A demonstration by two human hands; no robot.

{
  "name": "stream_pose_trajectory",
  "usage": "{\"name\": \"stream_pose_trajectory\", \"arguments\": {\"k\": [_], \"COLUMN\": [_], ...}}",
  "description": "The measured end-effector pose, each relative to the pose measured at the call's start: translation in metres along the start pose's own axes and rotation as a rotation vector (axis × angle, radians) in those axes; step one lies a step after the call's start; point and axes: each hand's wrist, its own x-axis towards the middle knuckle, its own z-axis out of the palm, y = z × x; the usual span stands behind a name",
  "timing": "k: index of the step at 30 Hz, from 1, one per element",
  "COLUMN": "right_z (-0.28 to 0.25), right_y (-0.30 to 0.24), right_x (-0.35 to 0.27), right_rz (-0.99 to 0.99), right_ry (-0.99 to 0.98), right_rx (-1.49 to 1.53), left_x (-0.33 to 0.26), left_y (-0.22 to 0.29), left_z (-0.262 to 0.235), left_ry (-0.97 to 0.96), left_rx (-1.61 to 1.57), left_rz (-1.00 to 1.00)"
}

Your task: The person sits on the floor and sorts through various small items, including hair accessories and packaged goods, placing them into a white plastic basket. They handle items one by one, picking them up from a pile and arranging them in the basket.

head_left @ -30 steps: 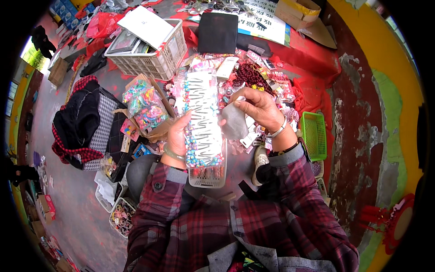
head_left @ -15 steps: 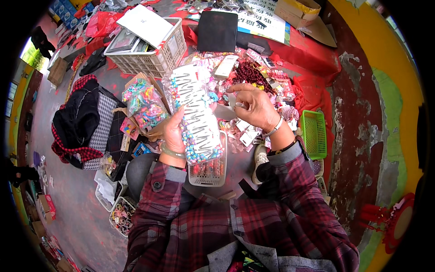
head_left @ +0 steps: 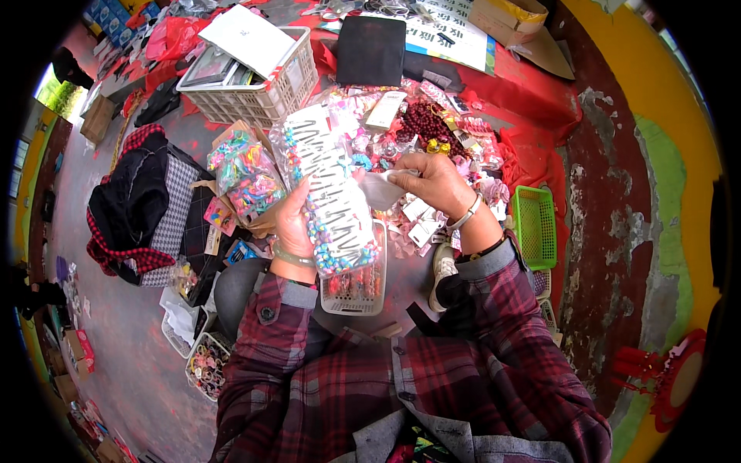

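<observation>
My left hand (head_left: 293,228) is closed on the left edge of a pack of hair clips (head_left: 333,202), a white card with rows of dark clips and small blue, pink and yellow ornaments along its sides, in clear plastic. The pack stands tilted in front of me. My right hand (head_left: 437,185) pinches a whitish, half-clear sheet (head_left: 378,190) at the pack's right edge. Whether it is paper or plastic, or joined to the pack, I cannot tell. Under the pack sits a white plastic basket (head_left: 380,297) with reddish packets in it.
Hair trinkets and dark red beads (head_left: 423,123) lie heaped beyond my hands. At the left stand an open box of colourful packets (head_left: 251,174) and a dark jacket (head_left: 131,197). A white crate (head_left: 255,100) is behind; a green basket (head_left: 535,229) stands right.
My right hand has moved slightly down and now grips the whitish sheet by its outer end, drawn out toward the right. The pack has shifted slightly left in my left hand.
</observation>
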Motion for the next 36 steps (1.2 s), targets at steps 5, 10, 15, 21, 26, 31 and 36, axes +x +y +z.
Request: {"name": "stream_pose_trajectory", "arguments": {"k": [5,10,15,21,26,31,36], "right_z": [-0.016,-0.023,-0.031,-0.034,-0.033,-0.028,-0.037], "right_y": [0.010,0.009,0.007,0.000,-0.007,0.026,0.014], "right_x": [0.001,0.001,0.001,-0.005,-0.008,0.003,-0.001], "right_rz": [-0.128,0.261,0.188,0.001,-0.100,0.227,0.142], "right_ry": [0.024,0.183,0.277,0.142,0.039,0.187,0.156], "right_rx": [-0.117,-0.205,-0.291,0.315,0.599,0.212,0.689], "left_x": [0.001,0.003,0.001,0.004,0.001,0.002,0.008], "left_y": [-0.001,0.000,0.000,-0.001,-0.001,-0.003,-0.013], "left_z": [0.005,-0.010,-0.010,-0.015,-0.019,-0.012,-0.031], "left_ry": [0.022,0.156,0.157,0.172,0.250,0.173,0.224], "left_rx": [0.011,0.080,0.072,0.062,0.144,0.055,0.052], "left_rz": [0.052,0.084,0.069,0.020,0.056,-0.014,-0.088]}}
